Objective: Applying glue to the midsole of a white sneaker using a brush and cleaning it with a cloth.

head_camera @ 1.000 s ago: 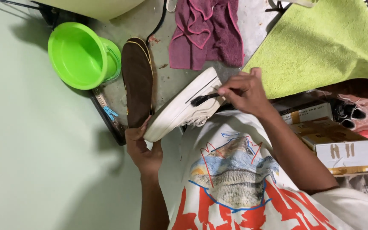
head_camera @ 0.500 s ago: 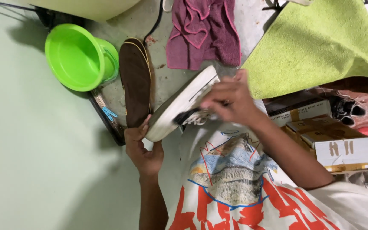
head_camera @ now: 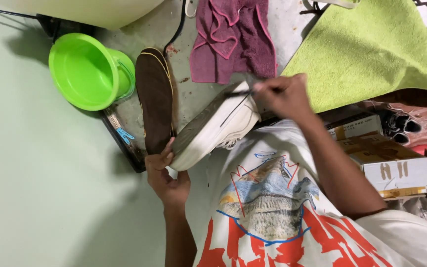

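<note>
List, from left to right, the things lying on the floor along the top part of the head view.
Green plastic bowl → brown insole → maroon towel → lime-green cloth.

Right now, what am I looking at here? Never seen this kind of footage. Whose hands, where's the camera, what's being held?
There is no machine: a person works with two bare hands, filmed by one camera worn on the head, looking down over their printed shirt. The left hand has a grip on the toe end of a white sneaker, tilted sole-up. The right hand holds a thin dark tool, too blurred to identify, against the sneaker's heel end. On the floor lie a brown shoe sole, a green plastic basin, a maroon towel, a lime-green cloth and cardboard boxes.
</note>
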